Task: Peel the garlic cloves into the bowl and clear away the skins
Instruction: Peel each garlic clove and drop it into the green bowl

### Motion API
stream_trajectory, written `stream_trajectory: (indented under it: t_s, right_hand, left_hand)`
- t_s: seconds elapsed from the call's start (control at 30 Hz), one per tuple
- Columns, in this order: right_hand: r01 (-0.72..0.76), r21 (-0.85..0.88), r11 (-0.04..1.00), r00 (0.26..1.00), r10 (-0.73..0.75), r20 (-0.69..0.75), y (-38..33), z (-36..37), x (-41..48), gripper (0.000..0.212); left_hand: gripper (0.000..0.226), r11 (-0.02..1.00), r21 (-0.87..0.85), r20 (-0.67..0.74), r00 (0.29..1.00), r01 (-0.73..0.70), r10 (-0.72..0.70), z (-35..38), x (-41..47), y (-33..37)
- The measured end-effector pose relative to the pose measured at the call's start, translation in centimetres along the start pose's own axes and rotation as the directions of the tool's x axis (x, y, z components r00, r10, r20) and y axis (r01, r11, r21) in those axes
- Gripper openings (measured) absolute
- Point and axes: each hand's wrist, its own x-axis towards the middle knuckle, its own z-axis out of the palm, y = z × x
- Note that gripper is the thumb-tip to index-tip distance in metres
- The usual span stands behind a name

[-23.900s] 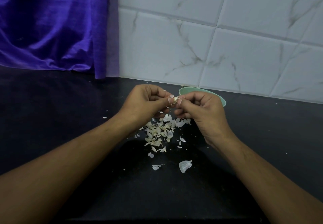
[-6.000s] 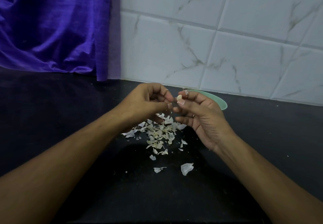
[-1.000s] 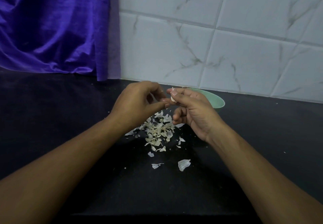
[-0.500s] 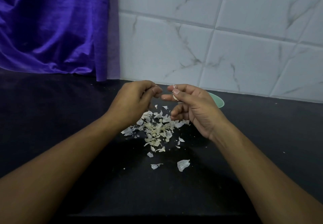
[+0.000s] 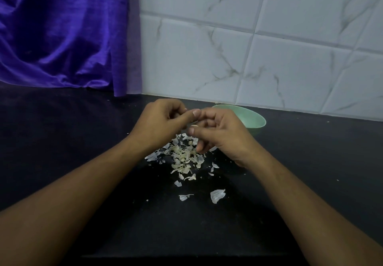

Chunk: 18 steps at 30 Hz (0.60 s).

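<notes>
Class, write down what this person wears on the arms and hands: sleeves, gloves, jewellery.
Nothing shows: the left forearm and right forearm are bare to the frame edge, without sleeves. The left hand and right hand have no gloves; no watch or bracelet at either wrist.

In my grip only a pale sliver of the clove (image 5: 194,126) shows. The curled fingers (image 5: 202,147) and thumb of my right hand (image 5: 221,135) cover the rest. Whether my left hand (image 5: 160,125) pinches it too (or just a scrap of skin) I cannot tell. Behind my right hand the bowl (image 5: 253,119) is half hidden, its inside out of sight. The far edge of the skins (image 5: 184,159) lies under my grip. Nearer me, my forearms (image 5: 72,199) run out of view.
</notes>
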Motion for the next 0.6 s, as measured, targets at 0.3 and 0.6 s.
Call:
stream_trajectory:
  t_s: [0.3,0.6]
  right_hand:
    - [-0.028,0.180,0.983,0.990,0.051,-0.129,-0.78,-0.92,0.03,0.023]
    - [-0.036,0.171,0.985,0.999,0.035,0.005,-0.66,-0.42,-0.13,0.014]
  left_hand:
    - [0.016,0.952,-0.296,0.072,0.995,0.082,-0.063,-0.18,0.31,-0.10]
    - [0.033,0.895,-0.400,0.179,0.974,0.199,-0.137,-0.28,0.06,0.54]
